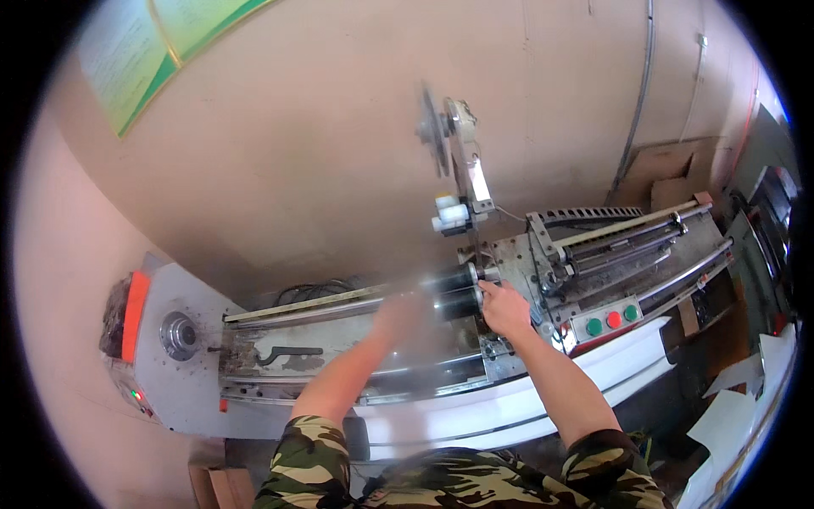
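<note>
Right hand [506, 310], fingers bent, at the dark rollers [458, 304]; left hand [402, 317] blurred beside them (I cannot tell either grip); stained metal bed [326, 333] left of the fingers, wall [297, 153] beyond, poster [127, 59] unreadable

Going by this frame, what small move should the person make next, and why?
Probably steady the left hand at the dark cylinders before shifting the right hand. The left is smeared by blur near their left part, so any grip there cannot be told, while the right is at their right-hand end, fingers bent.
</note>
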`<state>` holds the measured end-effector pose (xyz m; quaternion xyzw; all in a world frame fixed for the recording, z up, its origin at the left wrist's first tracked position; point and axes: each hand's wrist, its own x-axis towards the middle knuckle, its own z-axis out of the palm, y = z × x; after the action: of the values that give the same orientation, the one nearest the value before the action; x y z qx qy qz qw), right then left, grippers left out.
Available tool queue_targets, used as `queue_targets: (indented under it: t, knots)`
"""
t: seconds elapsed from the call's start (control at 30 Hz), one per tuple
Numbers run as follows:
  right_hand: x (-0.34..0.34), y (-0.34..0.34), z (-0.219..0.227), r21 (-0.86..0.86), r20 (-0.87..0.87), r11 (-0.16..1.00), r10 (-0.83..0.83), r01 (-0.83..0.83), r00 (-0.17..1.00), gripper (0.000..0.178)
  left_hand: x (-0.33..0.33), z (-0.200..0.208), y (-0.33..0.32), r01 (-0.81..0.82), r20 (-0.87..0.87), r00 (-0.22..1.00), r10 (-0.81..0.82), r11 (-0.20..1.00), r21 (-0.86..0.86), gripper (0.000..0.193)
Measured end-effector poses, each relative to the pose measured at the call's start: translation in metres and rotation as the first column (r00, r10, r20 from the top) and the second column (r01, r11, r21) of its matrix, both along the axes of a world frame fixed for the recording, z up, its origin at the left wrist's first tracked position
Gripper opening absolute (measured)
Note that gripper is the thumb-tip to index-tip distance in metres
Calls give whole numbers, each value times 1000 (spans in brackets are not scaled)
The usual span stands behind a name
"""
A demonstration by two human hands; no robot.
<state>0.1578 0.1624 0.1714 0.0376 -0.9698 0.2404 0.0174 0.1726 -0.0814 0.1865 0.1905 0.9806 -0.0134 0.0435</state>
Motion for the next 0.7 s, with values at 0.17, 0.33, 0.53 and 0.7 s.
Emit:
queue_targets:
  t: [0.17,0.33,0.53,0.7]
  knots:
    - [4,-4,-1,-16,-41,999,30,-31,999,34,-15,-72,-28,39,-203,978,-40,999,-8,65]
    - [2,-2,3,0,-32,1000,14,-14,999,33,-23,-81,-30,66,-267,961,-79,996,-58,66]
    - [2,-2,-2,-6,-22,1000,7,-7,1000,34,-20,-78,-27,84,-316,943,-103,994,-74,62]
    - [4,-5,11,73,41,997,8,-11,999,32,-17,-74,-27,115,-323,939,-117,993,-24,64]
